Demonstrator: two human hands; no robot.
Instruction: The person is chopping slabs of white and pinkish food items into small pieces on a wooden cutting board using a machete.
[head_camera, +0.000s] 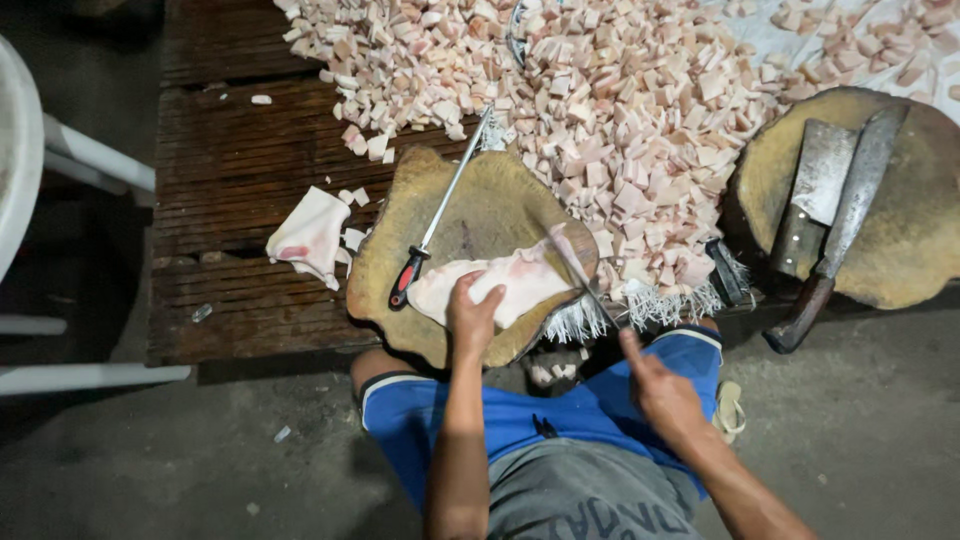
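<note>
Both hands are at work on 1 slab of pale pork fat (505, 283) lying flat on a round wooden chopping block (480, 215). Left hand (472, 312) presses down on the near edge of the slab, fingers spread over it, holding nothing else. Right hand (662, 392) is closed around the handle of a knife (578, 270), forefinger stretched along it, and the blade slants up and left so that it lies across the right end of the slab.

On the same block, just left of the slab, lies a sharpening steel (440, 215) with a red and black handle, its rod pointing up toward the far edge. The block sits at the near edge of a dark slatted wooden table (230, 170). To the left of the block, on the slats, rests another piece of fat (310, 235) with a few small scraps beside it.

Beyond and to the right of the block spreads a wide heap of diced fat cubes (620, 110), reaching from the far side of the table down to the block's right rim. Further right stands a second round block (915, 215) carrying 2 tools side by side: a cleaver (815, 195) and a long heavy knife (845, 230) with a wooden handle overhanging the near rim.

The person wears blue shorts (520, 420), knees against the table's edge, above a grey concrete floor (200, 470).
</note>
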